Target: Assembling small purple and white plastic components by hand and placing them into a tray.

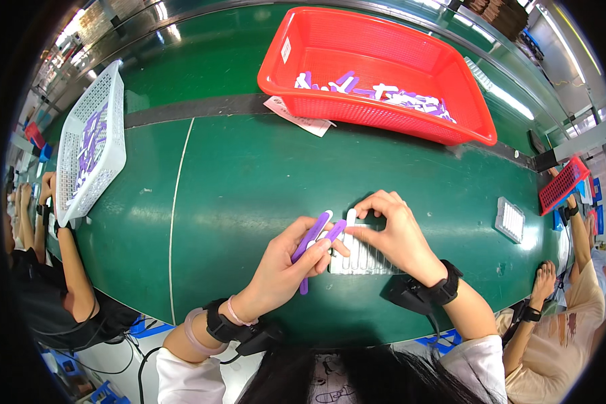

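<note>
My left hand is closed around a small bunch of flat, round-ended purple and white sticks, which fan out past the thumb. Close beside it, my right hand pinches one white round-ended stick between thumb and index finger. That stick is upright over the upper left end of a clear slotted tray. White strips show in some of the slots, and my right hand partly covers the tray. Both wrists carry black strapped devices.
A red basket with loose purple and white sticks stands at the far side of the green table. To the left is a white basket of similar sticks. Another filled clear tray lies at right. Co-workers sit on both sides.
</note>
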Available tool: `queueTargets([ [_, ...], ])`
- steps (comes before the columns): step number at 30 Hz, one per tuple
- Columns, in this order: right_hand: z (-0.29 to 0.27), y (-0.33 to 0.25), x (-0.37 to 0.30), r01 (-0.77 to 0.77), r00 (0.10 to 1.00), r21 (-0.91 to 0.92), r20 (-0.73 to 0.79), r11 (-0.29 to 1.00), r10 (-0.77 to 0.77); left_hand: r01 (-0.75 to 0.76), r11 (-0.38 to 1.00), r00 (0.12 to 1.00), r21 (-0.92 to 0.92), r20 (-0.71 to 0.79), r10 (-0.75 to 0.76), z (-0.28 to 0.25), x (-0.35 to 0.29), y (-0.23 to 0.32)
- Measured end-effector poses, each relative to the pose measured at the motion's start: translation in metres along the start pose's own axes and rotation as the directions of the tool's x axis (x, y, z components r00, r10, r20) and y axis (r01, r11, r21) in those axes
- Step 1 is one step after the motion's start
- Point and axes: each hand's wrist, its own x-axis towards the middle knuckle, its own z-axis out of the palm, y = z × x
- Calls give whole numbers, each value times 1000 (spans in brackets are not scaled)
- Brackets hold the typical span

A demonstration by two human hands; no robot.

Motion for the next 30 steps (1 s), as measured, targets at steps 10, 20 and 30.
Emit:
queueTargets([
  [10, -6, -9, -16, -54, 995, 686, 94, 726, -15, 11, 1000, 1000, 13, -5, -11, 1, -1, 2],
  [20, -18, -7, -23, 470, 857, -116, -176, 875, -484, 210, 955, 977, -209, 5, -213, 0, 4, 0],
  [30, -8, -10, -68, 585, 789, -598, 264, 548, -554, 121, 991, 992, -57, -38, -123, 0, 0, 1],
])
